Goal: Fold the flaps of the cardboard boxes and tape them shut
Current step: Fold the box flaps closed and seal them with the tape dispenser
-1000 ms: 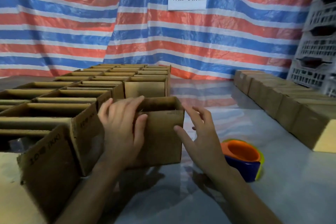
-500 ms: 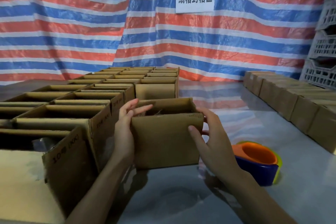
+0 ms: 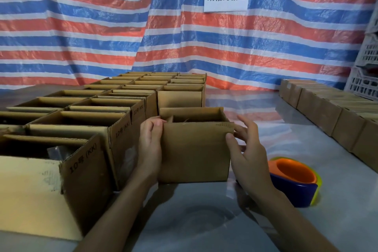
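A small open cardboard box (image 3: 194,151) stands on the grey table in front of me, its flaps upright. My left hand (image 3: 150,145) grips its left edge, fingers curled over the top corner. My right hand (image 3: 247,149) holds the right edge, thumb on the front face and fingers behind the side. An orange, blue and yellow tape dispenser (image 3: 294,182) lies on the table just right of my right hand.
Rows of open cardboard boxes (image 3: 86,120) fill the left side up to the striped tarp. A line of closed boxes (image 3: 337,112) runs along the right edge. White plastic crates (image 3: 366,80) stack at the far right. Bare table (image 3: 204,221) lies near me.
Both hands have shifted from the box's front face to its two side edges and taken hold. The box has come a little toward me.
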